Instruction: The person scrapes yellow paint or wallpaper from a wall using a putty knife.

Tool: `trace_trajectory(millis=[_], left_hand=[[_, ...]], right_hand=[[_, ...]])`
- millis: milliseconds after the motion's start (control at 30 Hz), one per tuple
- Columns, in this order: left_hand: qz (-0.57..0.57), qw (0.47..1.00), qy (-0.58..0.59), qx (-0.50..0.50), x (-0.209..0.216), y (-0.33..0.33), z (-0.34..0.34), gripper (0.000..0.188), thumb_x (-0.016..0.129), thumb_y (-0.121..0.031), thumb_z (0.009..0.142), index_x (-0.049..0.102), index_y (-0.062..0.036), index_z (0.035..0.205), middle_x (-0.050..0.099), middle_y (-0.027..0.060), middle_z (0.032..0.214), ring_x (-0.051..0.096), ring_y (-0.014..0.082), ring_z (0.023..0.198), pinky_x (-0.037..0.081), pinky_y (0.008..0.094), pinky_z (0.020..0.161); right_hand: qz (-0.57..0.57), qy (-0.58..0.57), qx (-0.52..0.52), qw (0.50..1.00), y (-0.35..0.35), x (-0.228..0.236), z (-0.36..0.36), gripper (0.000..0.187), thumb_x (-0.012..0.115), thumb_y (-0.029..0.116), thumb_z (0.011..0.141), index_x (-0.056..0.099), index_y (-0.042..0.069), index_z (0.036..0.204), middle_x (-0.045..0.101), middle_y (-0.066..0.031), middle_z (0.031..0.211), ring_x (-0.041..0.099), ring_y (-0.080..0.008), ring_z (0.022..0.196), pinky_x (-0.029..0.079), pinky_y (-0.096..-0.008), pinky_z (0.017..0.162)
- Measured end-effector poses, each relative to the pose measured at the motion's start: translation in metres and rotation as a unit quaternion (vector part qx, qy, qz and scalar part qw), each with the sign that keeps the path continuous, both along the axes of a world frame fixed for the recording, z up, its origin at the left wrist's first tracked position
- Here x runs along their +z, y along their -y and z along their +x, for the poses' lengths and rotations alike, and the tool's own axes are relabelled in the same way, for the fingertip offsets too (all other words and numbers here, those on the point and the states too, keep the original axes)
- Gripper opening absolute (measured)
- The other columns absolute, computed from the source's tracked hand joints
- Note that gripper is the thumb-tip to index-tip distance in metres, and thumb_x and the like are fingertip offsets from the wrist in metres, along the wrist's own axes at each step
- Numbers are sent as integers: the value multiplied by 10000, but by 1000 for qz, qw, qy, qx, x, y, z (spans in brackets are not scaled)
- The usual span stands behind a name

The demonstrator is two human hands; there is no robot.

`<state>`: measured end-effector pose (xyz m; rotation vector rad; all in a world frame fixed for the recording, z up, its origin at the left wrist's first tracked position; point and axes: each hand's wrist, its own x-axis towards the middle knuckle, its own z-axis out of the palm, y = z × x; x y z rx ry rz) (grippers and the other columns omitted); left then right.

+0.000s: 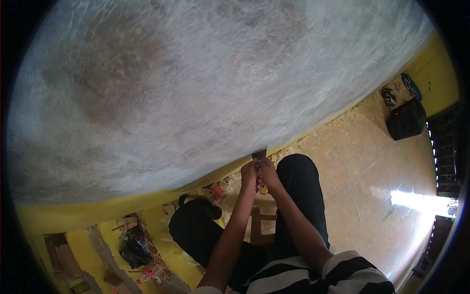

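Between my knees, both arms reach forward to the foot of a wall. My left hand and my right hand are closed side by side around the handle of a scraper. Its broad dark blade points away from me and meets the yellow band low on the wall. A rounded, light-coloured handle end shows just below my right hand. Most of the handle is hidden by my fingers.
The grey, blotchy wall fills the upper view. Pale flakes litter the tiled floor along it. A black box and shoes stand at the far right. Cluttered shelves are at left; a brown stool shows between my legs.
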<state>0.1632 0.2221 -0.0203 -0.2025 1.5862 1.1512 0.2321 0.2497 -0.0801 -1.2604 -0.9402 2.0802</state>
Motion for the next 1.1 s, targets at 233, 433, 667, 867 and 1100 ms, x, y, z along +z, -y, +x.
trace_trajectory(millis=[233, 433, 667, 867, 1100], left_hand=[[-31, 999, 5, 7, -10, 9, -7, 283, 509, -311, 881, 482, -113, 680, 322, -24, 438, 288, 97, 280, 197, 252, 253], [15, 1000, 3, -16, -26, 12, -8, 299, 510, -329, 881, 483, -108, 681, 331, -16, 444, 289, 110, 283, 193, 265, 259], [-29, 999, 3, -37, -19, 10, -3, 304, 507, -367, 858, 515, -146, 651, 359, -21, 421, 281, 111, 280, 182, 268, 267], [-65, 995, -33, -62, -32, 6, 0, 351, 514, -367, 863, 454, -163, 583, 339, -23, 402, 270, 111, 277, 180, 273, 271], [-57, 998, -4, -36, -33, 15, -9, 376, 501, -357, 881, 445, -156, 569, 335, -31, 407, 265, 96, 283, 184, 269, 276]], right_hand=[[-4, 12, -1, 1000, 11, 23, -3, 173, 416, 182, 883, 454, 49, 779, 443, -48, 586, 422, -130, 423, 349, -270, 369], [-38, 21, 15, 999, 10, 25, -4, 179, 374, 166, 911, 434, 8, 854, 449, -77, 624, 458, -169, 458, 373, -312, 373], [-14, 43, -9, 999, 14, -5, -6, 223, 381, 164, 902, 450, -7, 776, 464, -90, 604, 463, -183, 462, 382, -335, 412], [47, 103, 28, 993, 16, -21, -6, 249, 377, 167, 902, 453, -33, 776, 464, -103, 612, 494, -188, 557, 420, -345, 526], [27, 75, 40, 996, 17, -5, -11, 224, 390, 167, 890, 439, -47, 843, 477, -123, 645, 525, -204, 578, 426, -345, 518]])
